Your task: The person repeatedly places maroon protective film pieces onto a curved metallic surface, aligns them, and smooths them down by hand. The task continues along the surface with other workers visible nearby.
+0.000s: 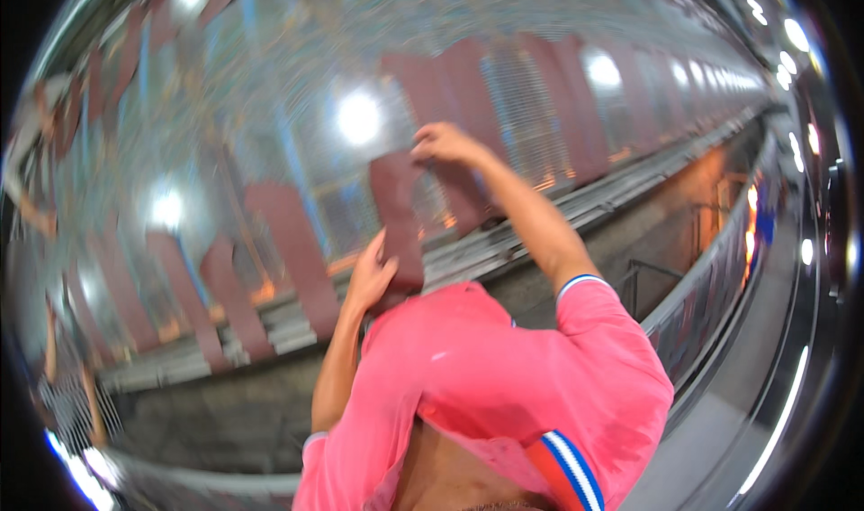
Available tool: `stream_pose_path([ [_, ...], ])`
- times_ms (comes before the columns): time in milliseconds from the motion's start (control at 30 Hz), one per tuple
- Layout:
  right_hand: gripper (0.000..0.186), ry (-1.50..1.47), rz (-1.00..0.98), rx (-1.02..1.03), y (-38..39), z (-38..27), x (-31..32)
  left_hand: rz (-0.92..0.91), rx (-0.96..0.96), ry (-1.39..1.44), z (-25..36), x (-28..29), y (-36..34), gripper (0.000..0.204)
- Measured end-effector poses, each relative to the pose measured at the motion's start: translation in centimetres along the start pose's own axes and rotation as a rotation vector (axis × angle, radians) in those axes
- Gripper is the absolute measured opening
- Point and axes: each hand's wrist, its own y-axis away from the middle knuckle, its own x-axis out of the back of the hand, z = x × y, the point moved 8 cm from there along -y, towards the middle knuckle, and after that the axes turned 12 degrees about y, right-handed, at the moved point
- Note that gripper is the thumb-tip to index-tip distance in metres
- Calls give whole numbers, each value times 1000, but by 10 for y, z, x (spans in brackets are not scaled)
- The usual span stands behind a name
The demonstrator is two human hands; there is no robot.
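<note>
Right, eyes on the brown piece (396,209): it's in front of the rail (468,261), lower end overlapping it, upper end rising above it. Left hand (371,272) grips the lower part by its side edge, thumb on the face. Right hand (441,142) is narrow, fingers drawn together at the upper corner; looks like a pinch, but blur hides the exact contact.

Handling, my read: light, thin, limp, leather-like. It bends near the upper end, so not much stiffness. Probably not fragile, though an edge might stretch or fold. Decent grip if dry; can't tell whether it's damp. Best hold: opposite ends, near the edges, so the middle doesn't sag.

Surface (342,187) slopes up from the rail: broad, glossy, throwing back lamp glare, with fine grid lines and blue streaks. More brown strips (292,250) lie on it; several on the left run their lower ends over the rail.

Room: dim concrete-looking wall (234,421) below the rail, orange glow (711,182) under its right stretch, lamps (796,34) past its far right end, grey floor (711,439) lower right of it. Another person in a striped top (67,407) by its left end, blurred.
</note>
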Motion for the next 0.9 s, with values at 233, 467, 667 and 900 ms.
stream_pose_path([
  [233,49,426,304,205,2,-3,-24,135,-26,-30,-2,6,30,66],
  [467,71,654,51,501,10,-60,-76,96,-63,-296,10,-7,34,64],
  [667,72,623,-480,247,5,-75,-99,147,-100,-324,25,-5,46,65],
  [900,54,507,-422,723,12,-90,-115,-6,-104,-249,56,-11,60,70],
])
